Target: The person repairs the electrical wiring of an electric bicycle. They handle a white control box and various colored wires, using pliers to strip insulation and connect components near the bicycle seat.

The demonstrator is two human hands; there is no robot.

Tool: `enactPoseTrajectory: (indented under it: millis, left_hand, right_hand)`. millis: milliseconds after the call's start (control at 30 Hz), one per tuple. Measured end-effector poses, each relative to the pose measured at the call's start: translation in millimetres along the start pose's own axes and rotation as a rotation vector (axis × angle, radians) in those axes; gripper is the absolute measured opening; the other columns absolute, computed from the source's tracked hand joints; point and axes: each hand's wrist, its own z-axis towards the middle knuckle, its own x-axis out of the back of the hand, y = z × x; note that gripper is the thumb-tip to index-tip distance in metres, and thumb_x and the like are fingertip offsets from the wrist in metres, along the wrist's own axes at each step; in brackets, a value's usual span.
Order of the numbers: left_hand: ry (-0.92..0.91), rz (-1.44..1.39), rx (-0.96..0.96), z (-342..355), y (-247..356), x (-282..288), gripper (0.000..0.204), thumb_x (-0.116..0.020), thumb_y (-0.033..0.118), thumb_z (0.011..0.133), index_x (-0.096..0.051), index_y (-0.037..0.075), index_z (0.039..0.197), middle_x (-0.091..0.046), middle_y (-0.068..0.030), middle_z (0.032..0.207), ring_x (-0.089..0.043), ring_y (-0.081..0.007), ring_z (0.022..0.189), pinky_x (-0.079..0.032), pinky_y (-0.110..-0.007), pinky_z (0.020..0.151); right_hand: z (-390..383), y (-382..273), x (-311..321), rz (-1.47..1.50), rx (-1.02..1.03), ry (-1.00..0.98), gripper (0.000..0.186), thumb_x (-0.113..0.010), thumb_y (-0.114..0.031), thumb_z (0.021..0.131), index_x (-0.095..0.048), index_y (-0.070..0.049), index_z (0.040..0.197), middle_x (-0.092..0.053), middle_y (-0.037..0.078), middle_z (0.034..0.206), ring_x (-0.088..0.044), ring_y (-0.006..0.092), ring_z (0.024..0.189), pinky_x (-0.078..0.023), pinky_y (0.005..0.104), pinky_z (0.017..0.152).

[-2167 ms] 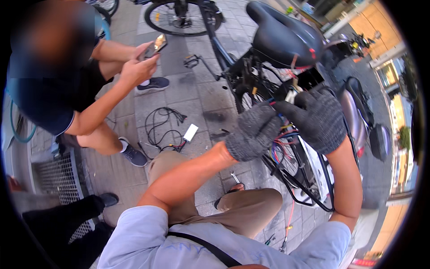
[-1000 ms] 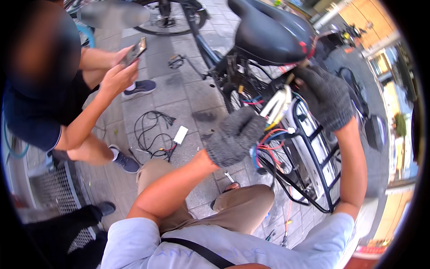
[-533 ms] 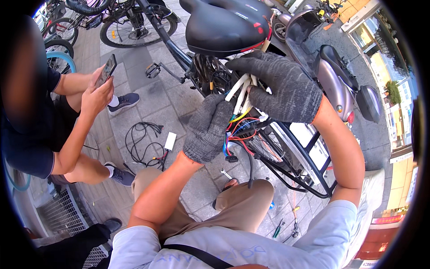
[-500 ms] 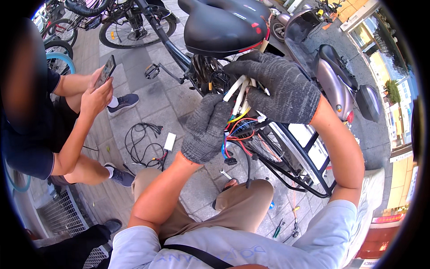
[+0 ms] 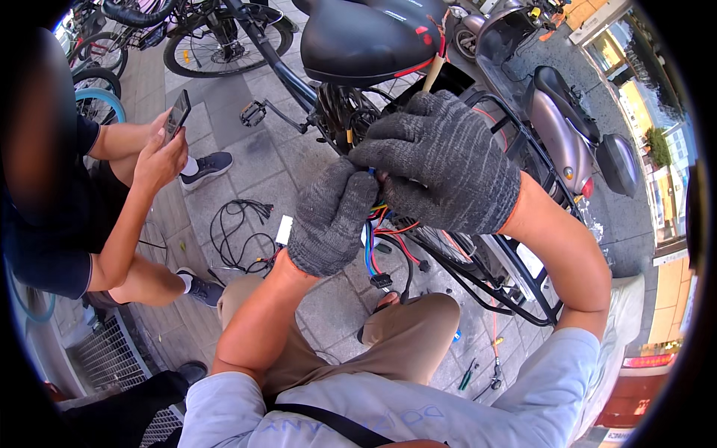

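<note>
Wiring bundle (image 5: 381, 224), multicoloured: red, blue, green, yellow and orange strands gathered under the black saddle (image 5: 366, 37) of a parked bicycle, beside its rear rack (image 5: 515, 276); several strands hang below the hands, one blue lead ending in a small black plug (image 5: 380, 281), a red one curving off toward the wheel. Upper part of the bundle hidden between two gloves. Left hand (image 5: 332, 216), in a grey knitted work glove, grip closed in a fist around the wires from the left side. Right hand (image 5: 441, 160), same grey glove, fingers curled over the top of the bundle, grip closed on it and pressed against the left glove. Paving (image 5: 284, 164) of grey slabs beneath; on it a loose coil of black cable (image 5: 239, 231) with a small white box (image 5: 284, 229) at its edge, and small hand tools (image 5: 478, 373) near the wearer's knee. Second person crouching at left, holding a phone (image 5: 176, 116) in one hand. Grey scooter (image 5: 560, 142) parked behind the rack; further bicycles at upper left.
</note>
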Motion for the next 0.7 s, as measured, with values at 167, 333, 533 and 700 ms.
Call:
enactPoseTrajectory:
  millis: [167,333,533,700]
  left_hand:
    - [-0.011,0.242,-0.090,-4.1,1.3,-2.1,0.017,-0.056,0.011,0.106,-0.067,0.000,0.114,-0.070,-0.0120,0.095,-0.070,-0.0214,0.088,-0.056,-0.037,0.076]
    - [-0.012,0.105,-0.051,1.9,12.7,-4.4,0.013,-0.058,0.009,0.105,-0.066,-0.001,0.108,-0.068,-0.0132,0.090,-0.070,-0.0262,0.084,-0.056,-0.038,0.073]
    - [-0.203,0.289,-0.385,5.4,11.7,-1.5,0.015,-0.055,0.004,0.104,-0.068,-0.003,0.103,-0.068,-0.0136,0.088,-0.068,-0.0234,0.078,-0.054,-0.037,0.070]
    - [-0.071,0.257,-0.259,-3.2,-7.3,3.3,0.013,-0.059,0.009,0.104,-0.063,-0.002,0.108,-0.069,-0.0128,0.091,-0.070,-0.0244,0.083,-0.058,-0.036,0.077]
  right_hand:
    - [-1.9,-6.9,-1.8,-0.116,-0.005,0.030,0.036,-0.078,-0.030,0.073,-0.075,-0.010,0.103,-0.071,0.009,0.095,-0.067,0.0347,0.094,-0.050,0.0492,0.086]
    - [-2.3,-3.0,-0.4,-0.088,-0.074,-0.005,0.036,-0.077,-0.033,0.071,-0.075,-0.010,0.099,-0.071,0.010,0.092,-0.067,0.0354,0.090,-0.049,0.0509,0.076]
    - [-16.3,54.8,2.6,-0.142,-0.305,0.059,0.020,-0.071,-0.022,0.081,-0.076,-0.008,0.094,-0.069,0.014,0.090,-0.067,0.0373,0.086,-0.052,0.0494,0.076]
    - [-18.8,58.1,0.5,-0.008,-0.212,0.074,0.022,-0.067,-0.006,0.084,-0.074,-0.003,0.105,-0.070,0.018,0.100,-0.068,0.0367,0.093,-0.054,0.0466,0.083]
